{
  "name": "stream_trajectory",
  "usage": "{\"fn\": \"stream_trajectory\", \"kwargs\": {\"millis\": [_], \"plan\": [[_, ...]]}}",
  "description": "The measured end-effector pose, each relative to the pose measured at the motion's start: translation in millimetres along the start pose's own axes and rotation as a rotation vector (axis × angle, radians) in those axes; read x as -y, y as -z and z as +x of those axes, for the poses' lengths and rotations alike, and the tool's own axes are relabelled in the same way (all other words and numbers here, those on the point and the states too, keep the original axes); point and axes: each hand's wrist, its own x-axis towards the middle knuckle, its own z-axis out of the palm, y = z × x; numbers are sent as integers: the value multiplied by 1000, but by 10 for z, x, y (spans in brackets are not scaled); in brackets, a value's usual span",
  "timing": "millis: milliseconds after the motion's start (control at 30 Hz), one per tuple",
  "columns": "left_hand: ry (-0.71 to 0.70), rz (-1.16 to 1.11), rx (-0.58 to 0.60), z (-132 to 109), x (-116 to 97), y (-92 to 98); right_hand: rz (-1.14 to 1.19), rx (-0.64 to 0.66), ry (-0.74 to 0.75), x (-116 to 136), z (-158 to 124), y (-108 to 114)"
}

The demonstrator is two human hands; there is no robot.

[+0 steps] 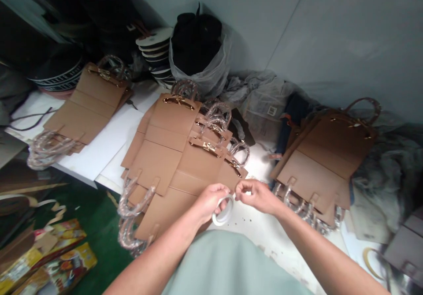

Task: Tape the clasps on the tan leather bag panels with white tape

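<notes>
- Currently, the left hand [211,202] grasps a narrow white roll of adhesive tape [225,211], its fingers clenched around the roll's rim.
- Right hand [257,196]: thumb and forefinger are pinched together, just beside the upper edge of the roll. Anything held between them is too small to tell.
- Roll position: raised above a white worktop [264,237], at 6 o'clock in the view, just in front of the central stack.
- Central stack: flat tan leather bag panels [165,162], nearest both hands, fitted with gold metal clasp bars [206,147] and plastic-wrapped loop handles [135,202].
- Matching stacks: a tan panel stack [324,162] lies at 3 o'clock; another [87,101] lies at 10 o'clock.
- Background: a black item in a clear plastic sack [194,43] stands at 12 o'clock, beside a pile of round white-edged discs [155,52].
- Floor: printed cardboard packaging [49,259] lies on a green floor [102,237] at 7 o'clock.
</notes>
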Motion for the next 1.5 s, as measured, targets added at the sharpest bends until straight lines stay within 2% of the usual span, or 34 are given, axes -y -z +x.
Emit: {"fn": "stream_trajectory", "kwargs": {"millis": [67,133,200,333,533,667,833,933,1033,1167,1400,1500], "plan": [[-4,-25,7,90,-7,34,173,-54,-73,-116,152,109],[-3,-43,29,165,-24,48,216,-155,-126,-265,335,183],[-4,-58,42,227,-32,42,157,-210,-162,-415,505,217],[7,-87,39,326,15,30,12,-228,-160,-588,678,226],[42,-94,44,430,148,104,-105,-262,-131,-606,667,231],[26,-73,33,425,143,104,-128,-322,-128,-652,693,202],[-121,-30,-18,380,-51,56,-64,-455,-198,-679,725,139],[-207,1,1,412,-197,59,-65,-517,-251,-673,683,77],[-212,-4,14,480,-309,84,-26,-521,-297,-690,630,-16],[-219,16,13,555,-404,105,102,-531,-258,-734,612,-136],[-242,27,19,581,-496,94,31,-593,-214,-704,633,-217],[-239,25,16,569,-517,103,76,-624,-196,-706,623,-239]]}}
